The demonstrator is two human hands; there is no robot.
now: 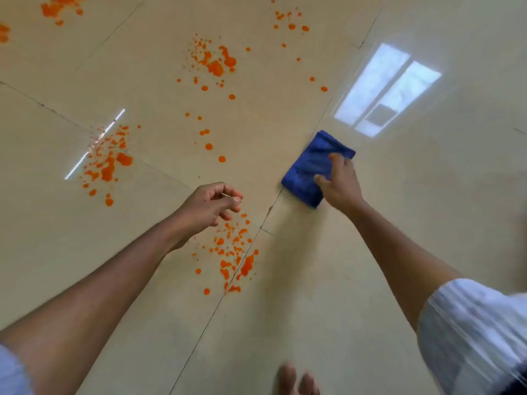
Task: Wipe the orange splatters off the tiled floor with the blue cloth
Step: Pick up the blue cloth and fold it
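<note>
Glossy beige tiled floor [313, 280] filled the view, and the folded blue cloth [309, 169] lay flat on it at centre right, its long axis running from near left to far right. The right hand [340, 185] pressed on its near edge with fingers spread and nearly straight. Wiping looked barely begun: orange splatters [216, 62] lay to the cloth's left, so the next move probably called for a leftward sweep. The left hand [209, 205] hovered, loosely curled, holding nothing.
</note>
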